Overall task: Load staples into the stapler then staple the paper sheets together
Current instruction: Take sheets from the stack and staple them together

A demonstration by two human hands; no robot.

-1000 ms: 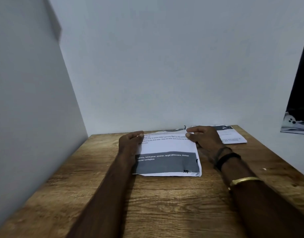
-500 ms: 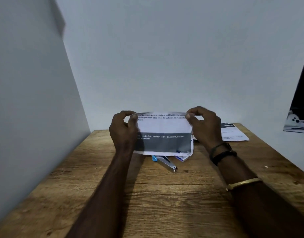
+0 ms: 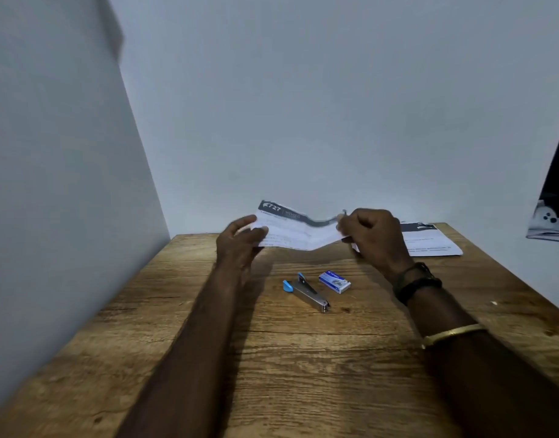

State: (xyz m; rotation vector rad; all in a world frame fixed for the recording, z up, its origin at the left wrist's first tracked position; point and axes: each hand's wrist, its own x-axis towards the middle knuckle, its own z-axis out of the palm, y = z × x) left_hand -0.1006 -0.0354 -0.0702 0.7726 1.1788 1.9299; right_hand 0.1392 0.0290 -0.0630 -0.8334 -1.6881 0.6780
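Both hands hold the sheets (image 3: 298, 230) in the air above the table (image 3: 303, 358). The left hand (image 3: 240, 243) pinches their left edge and the right hand (image 3: 374, 238) curls around their right edge. The stapler (image 3: 306, 290) lies on the table below and nearer than the sheets, with the staple box (image 3: 335, 281) just beside it. Neither hand touches them.

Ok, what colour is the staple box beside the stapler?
The small cardboard staple box is blue on top with white sides; head view shows it.
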